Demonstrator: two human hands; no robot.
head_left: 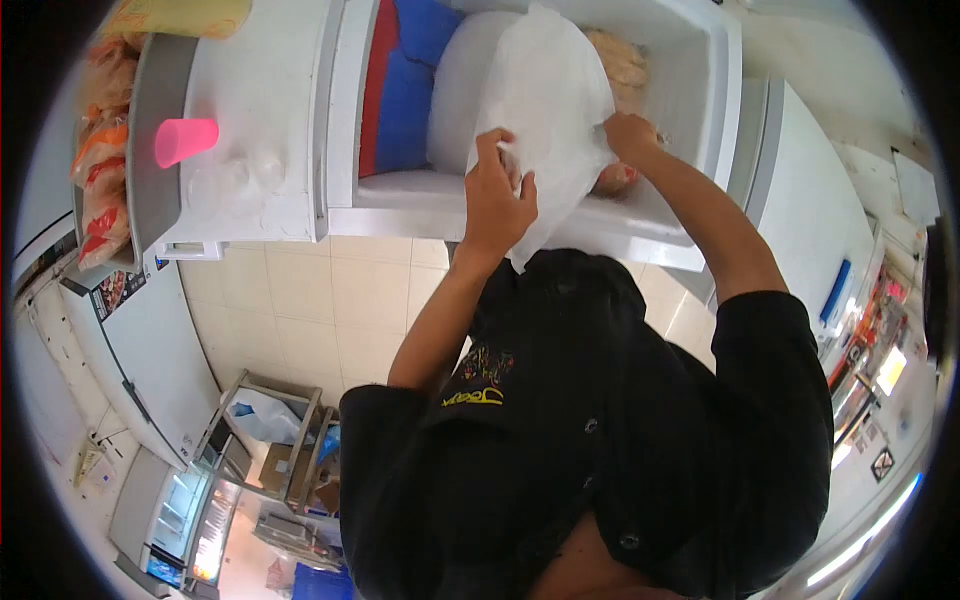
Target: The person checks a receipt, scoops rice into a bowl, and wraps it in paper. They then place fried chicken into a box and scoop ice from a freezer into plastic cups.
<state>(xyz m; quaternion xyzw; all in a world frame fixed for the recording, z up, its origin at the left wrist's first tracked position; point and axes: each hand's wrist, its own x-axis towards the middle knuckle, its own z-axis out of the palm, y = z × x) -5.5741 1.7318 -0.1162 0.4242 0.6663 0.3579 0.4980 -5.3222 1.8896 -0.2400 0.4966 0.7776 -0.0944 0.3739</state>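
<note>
A white plastic bag [545, 110] is stretched between my two hands above an open chest freezer [400, 190]. My left hand [495, 205] has its fingers and thumb curled on the bag's near left side. At the bag's right edge, my right hand [632, 138] is closed on the plastic. Inside the freezer, a blue and red package [405, 95] lies on the left. Tan packed food [618, 65] shows on the right, partly covered by the bag. What the bag contains, if anything, I cannot make out.
Left of the freezer, a pink cup [187, 141] lies on a white surface [250, 100], beside a grey metal tray [158, 150] of bagged meat [103, 180]. A white appliance [810, 200] stands to the right. Behind on the left is a metal rack [290, 390].
</note>
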